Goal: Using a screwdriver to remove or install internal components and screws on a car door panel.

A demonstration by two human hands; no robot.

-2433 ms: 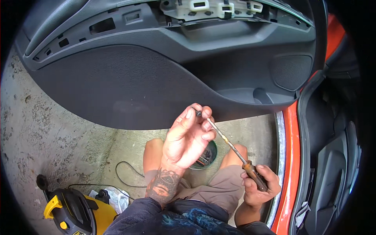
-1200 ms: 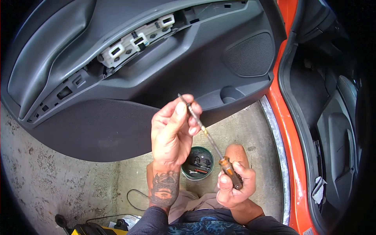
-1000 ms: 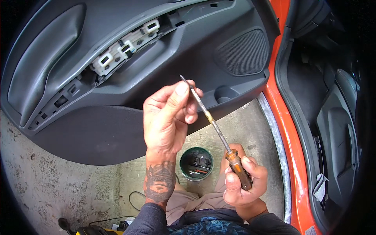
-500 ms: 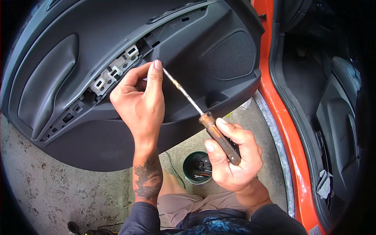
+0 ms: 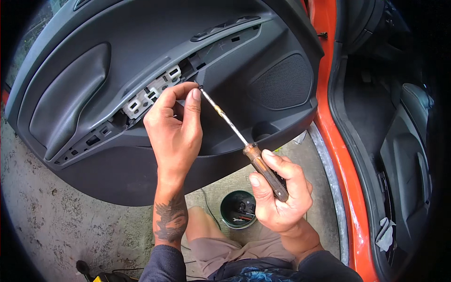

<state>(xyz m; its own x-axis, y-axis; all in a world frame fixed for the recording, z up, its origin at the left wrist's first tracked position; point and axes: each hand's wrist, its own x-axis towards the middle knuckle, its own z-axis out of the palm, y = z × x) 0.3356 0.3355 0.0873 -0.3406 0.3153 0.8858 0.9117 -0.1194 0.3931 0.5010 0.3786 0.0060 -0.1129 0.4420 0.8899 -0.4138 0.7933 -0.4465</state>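
Observation:
In my right hand (image 5: 286, 199) is a screwdriver (image 5: 226, 118) with a worn, translucent brown handle, its long shaft pointing up and left. The thumb and fingers are closed round the handle. At the tip sits a small dark screw (image 5: 201, 87), pinched between the thumb and forefinger of my left hand (image 5: 174, 127); the fingers partly cover it. Both hands are over a dark grey car door panel (image 5: 235, 84). Just behind my left hand, a white plastic bracket (image 5: 152, 92) with square openings shows in the panel's uncovered armrest strip.
A dark green bucket (image 5: 224, 218) holding tools stands on the concrete floor (image 5: 94, 211) below the door. To the right run the orange door sill (image 5: 345, 174) and a dark car seat (image 5: 408, 141). A crumpled white cloth (image 5: 385, 233) lies beside the seat. A speaker grille (image 5: 286, 82) is in the panel.
The view has shifted, so the door panel appears farther right and lower. My left fingertips have turned slightly, and the dark screw now shows at the screwdriver's tip. Both grips stay closed.

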